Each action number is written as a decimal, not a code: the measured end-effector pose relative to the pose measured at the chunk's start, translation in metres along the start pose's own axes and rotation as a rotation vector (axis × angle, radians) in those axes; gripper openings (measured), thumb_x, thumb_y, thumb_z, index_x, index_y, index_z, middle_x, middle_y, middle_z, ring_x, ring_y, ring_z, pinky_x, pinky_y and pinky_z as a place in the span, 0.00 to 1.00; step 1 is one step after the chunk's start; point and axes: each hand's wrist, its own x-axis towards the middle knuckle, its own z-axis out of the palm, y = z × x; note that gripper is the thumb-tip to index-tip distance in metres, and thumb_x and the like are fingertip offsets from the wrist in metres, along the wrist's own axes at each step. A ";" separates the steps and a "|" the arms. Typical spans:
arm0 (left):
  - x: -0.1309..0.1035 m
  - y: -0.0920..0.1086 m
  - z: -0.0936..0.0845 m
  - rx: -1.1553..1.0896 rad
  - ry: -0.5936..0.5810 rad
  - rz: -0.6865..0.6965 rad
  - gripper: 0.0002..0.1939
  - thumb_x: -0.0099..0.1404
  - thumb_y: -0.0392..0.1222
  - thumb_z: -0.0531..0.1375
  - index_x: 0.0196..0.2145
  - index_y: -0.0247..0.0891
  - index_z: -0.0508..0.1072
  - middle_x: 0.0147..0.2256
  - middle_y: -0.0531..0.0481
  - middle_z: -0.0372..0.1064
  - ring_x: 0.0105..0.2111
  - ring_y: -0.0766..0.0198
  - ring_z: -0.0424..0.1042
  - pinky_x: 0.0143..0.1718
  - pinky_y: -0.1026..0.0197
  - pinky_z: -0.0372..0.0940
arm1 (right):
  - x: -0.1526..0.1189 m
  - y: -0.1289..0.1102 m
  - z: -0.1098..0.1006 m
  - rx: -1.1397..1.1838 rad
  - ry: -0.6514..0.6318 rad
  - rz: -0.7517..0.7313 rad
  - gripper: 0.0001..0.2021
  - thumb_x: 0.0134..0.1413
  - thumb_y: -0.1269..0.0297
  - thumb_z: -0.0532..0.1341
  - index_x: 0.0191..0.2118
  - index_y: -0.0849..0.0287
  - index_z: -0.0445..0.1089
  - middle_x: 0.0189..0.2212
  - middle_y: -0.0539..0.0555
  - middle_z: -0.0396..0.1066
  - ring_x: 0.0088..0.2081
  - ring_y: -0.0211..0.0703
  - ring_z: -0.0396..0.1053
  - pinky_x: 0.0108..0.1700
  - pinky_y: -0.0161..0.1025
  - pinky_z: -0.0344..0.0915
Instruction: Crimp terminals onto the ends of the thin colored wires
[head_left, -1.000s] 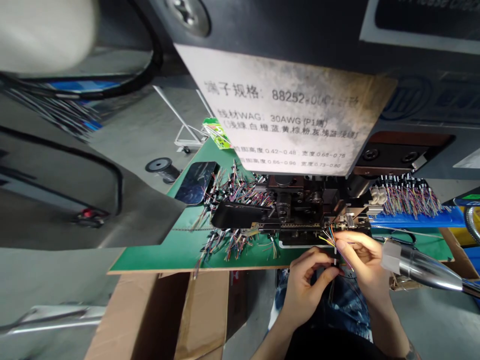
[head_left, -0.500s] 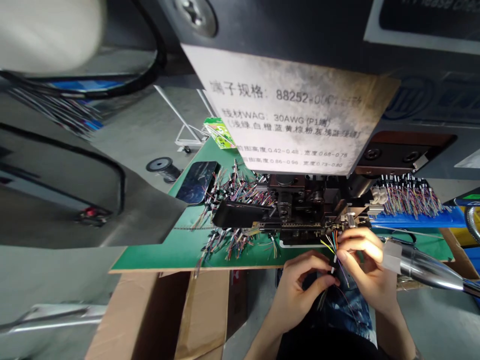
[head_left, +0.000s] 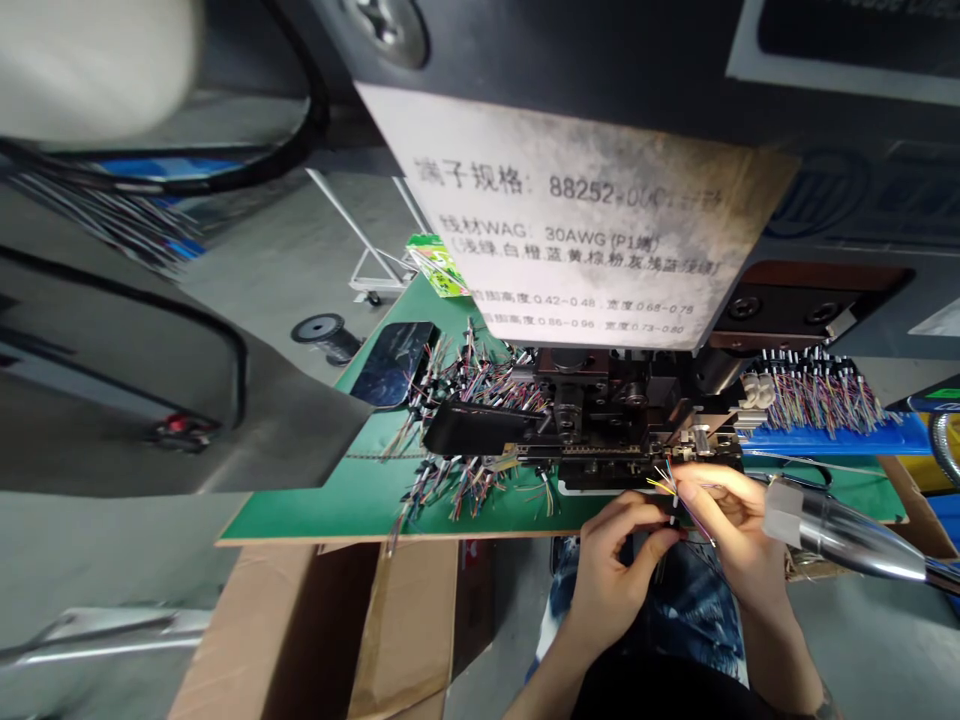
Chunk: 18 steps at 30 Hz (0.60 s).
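My left hand (head_left: pixel 619 570) pinches the lower part of a small wire bundle (head_left: pixel 675 498) between thumb and fingers, in front of the machine. Its thin coloured wires fan out at the top, with yellow ones pointing left. On the right, my right hand (head_left: pixel 724 520) has its thumb and fingertips closed on wires of the same bundle, just below the crimping head (head_left: pixel 600 410). Which single wire it grips is too small to tell. Loose wire ends hang between and below both hands.
Piles of wire bundles (head_left: pixel 457 485) lie on the green table (head_left: pixel 300 515), near a dark phone-like slab (head_left: pixel 395 365). More bundles rest on a blue tray (head_left: pixel 847 438). A shiny metal lamp or nozzle (head_left: pixel 847 535) is beside my right hand. Cardboard boxes (head_left: pixel 405 620) stand below the table edge.
Both hands have shifted slightly; my left hand is a little further right and up. My right fingers have drawn closer together on the wires, and the wire fan looks narrower.
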 end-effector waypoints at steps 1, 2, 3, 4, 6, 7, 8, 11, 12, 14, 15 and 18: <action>0.000 0.000 0.000 -0.003 0.005 0.004 0.04 0.68 0.33 0.69 0.35 0.39 0.84 0.33 0.49 0.79 0.32 0.62 0.81 0.36 0.67 0.76 | 0.001 -0.001 0.000 0.009 -0.002 0.003 0.08 0.66 0.57 0.70 0.43 0.52 0.86 0.33 0.53 0.86 0.29 0.46 0.79 0.31 0.39 0.77; 0.000 0.000 0.000 -0.006 0.008 0.009 0.04 0.67 0.32 0.69 0.35 0.39 0.84 0.33 0.49 0.79 0.32 0.62 0.81 0.36 0.68 0.76 | 0.001 -0.001 0.000 0.016 -0.003 0.010 0.08 0.66 0.56 0.71 0.44 0.52 0.86 0.33 0.54 0.86 0.27 0.45 0.78 0.30 0.38 0.76; 0.000 0.000 0.000 -0.008 0.009 0.014 0.04 0.67 0.32 0.69 0.35 0.39 0.84 0.33 0.49 0.79 0.32 0.63 0.81 0.36 0.68 0.76 | 0.002 -0.001 0.000 0.019 -0.004 0.018 0.09 0.66 0.56 0.71 0.44 0.52 0.86 0.33 0.54 0.86 0.26 0.45 0.77 0.29 0.38 0.75; -0.001 0.000 0.000 -0.009 0.009 0.018 0.04 0.67 0.31 0.69 0.36 0.39 0.84 0.33 0.49 0.79 0.32 0.63 0.81 0.36 0.68 0.76 | 0.002 -0.002 0.000 0.015 -0.004 0.025 0.09 0.66 0.56 0.71 0.44 0.52 0.86 0.32 0.54 0.85 0.26 0.44 0.76 0.28 0.37 0.74; -0.001 -0.001 0.000 -0.015 0.007 0.022 0.05 0.67 0.31 0.69 0.36 0.39 0.84 0.33 0.49 0.79 0.32 0.63 0.81 0.36 0.68 0.76 | 0.002 -0.001 0.001 0.006 -0.004 0.025 0.08 0.66 0.56 0.71 0.44 0.52 0.86 0.31 0.53 0.85 0.25 0.43 0.74 0.27 0.37 0.72; -0.001 -0.001 0.000 -0.020 0.005 0.020 0.05 0.68 0.31 0.69 0.36 0.39 0.84 0.33 0.49 0.79 0.32 0.63 0.81 0.35 0.68 0.76 | 0.001 0.000 0.001 0.004 -0.004 0.020 0.08 0.66 0.57 0.70 0.44 0.52 0.86 0.30 0.53 0.85 0.25 0.43 0.74 0.27 0.37 0.72; -0.002 -0.002 0.000 -0.023 0.004 0.018 0.05 0.68 0.31 0.69 0.36 0.38 0.84 0.33 0.49 0.79 0.32 0.63 0.81 0.35 0.68 0.76 | 0.001 0.001 0.001 0.001 -0.002 0.012 0.08 0.67 0.57 0.70 0.44 0.51 0.86 0.30 0.52 0.84 0.25 0.42 0.74 0.27 0.37 0.71; -0.002 0.000 -0.002 -0.007 0.003 0.018 0.04 0.68 0.32 0.69 0.36 0.39 0.84 0.33 0.49 0.79 0.32 0.63 0.81 0.35 0.68 0.75 | 0.000 0.006 0.001 -0.030 0.004 -0.020 0.07 0.68 0.58 0.69 0.44 0.51 0.86 0.27 0.51 0.82 0.25 0.42 0.73 0.27 0.36 0.71; -0.001 0.001 -0.003 0.006 0.003 0.020 0.04 0.68 0.32 0.69 0.36 0.39 0.84 0.33 0.49 0.79 0.32 0.63 0.80 0.36 0.68 0.75 | 0.001 0.008 0.000 -0.054 0.008 -0.043 0.08 0.69 0.59 0.68 0.45 0.51 0.86 0.25 0.50 0.80 0.25 0.43 0.73 0.28 0.37 0.71; 0.000 0.004 -0.008 0.026 -0.012 0.019 0.04 0.67 0.32 0.70 0.36 0.39 0.85 0.32 0.49 0.80 0.33 0.62 0.80 0.37 0.67 0.74 | 0.003 0.009 -0.004 -0.122 0.000 -0.156 0.07 0.69 0.61 0.68 0.46 0.50 0.85 0.24 0.49 0.77 0.26 0.43 0.74 0.31 0.38 0.73; 0.000 0.007 -0.012 0.022 -0.030 0.008 0.04 0.67 0.32 0.71 0.35 0.39 0.85 0.32 0.50 0.81 0.33 0.62 0.80 0.37 0.67 0.73 | 0.004 0.009 -0.006 -0.161 -0.013 -0.235 0.07 0.69 0.63 0.68 0.46 0.50 0.85 0.27 0.49 0.78 0.29 0.44 0.76 0.34 0.39 0.74; 0.003 0.014 -0.021 -0.060 -0.132 -0.079 0.03 0.67 0.34 0.72 0.34 0.40 0.85 0.31 0.50 0.82 0.32 0.63 0.80 0.37 0.67 0.72 | 0.007 0.004 -0.012 -0.232 -0.064 -0.414 0.05 0.67 0.68 0.68 0.40 0.51 0.82 0.38 0.52 0.81 0.39 0.46 0.78 0.42 0.41 0.75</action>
